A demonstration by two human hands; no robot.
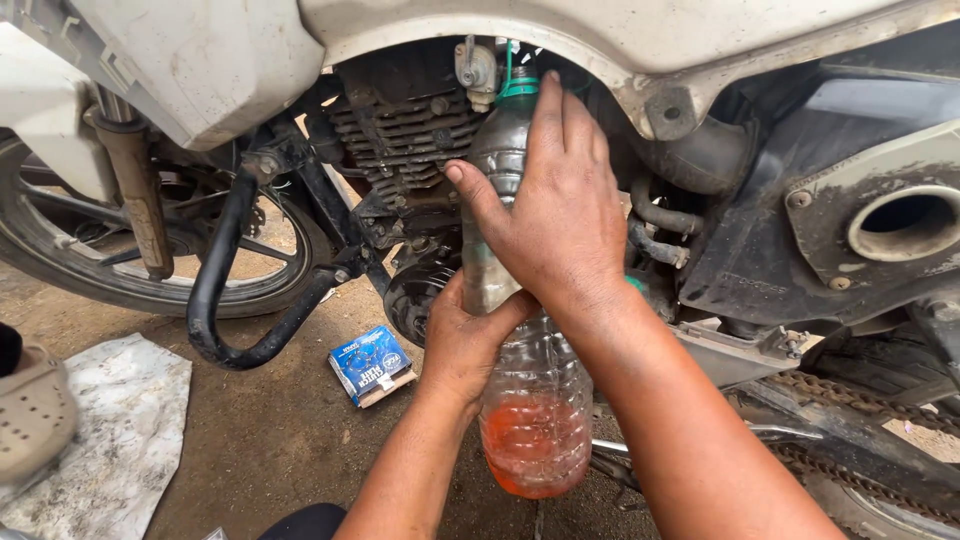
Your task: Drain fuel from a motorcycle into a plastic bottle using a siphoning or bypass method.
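Observation:
A clear plastic bottle [535,400] with orange-red liquid in its bottom stands upright under a motorcycle's white fuel tank. Its green neck sits just below a small metal tap [476,68]. My right hand [550,215] wraps the bottle's upper half, fingers reaching up toward the neck. My left hand [465,340] grips the bottle's middle from the left. Behind the bottle is the dark finned engine [405,130], partly hidden by my hands.
The front wheel [120,250] and a black crash guard [225,290] are at left. A small blue box [370,363] lies on the dirt ground. White cloth [110,430] and a sandal [35,410] at lower left. Exhaust opening [905,225] and chain [850,405] at right.

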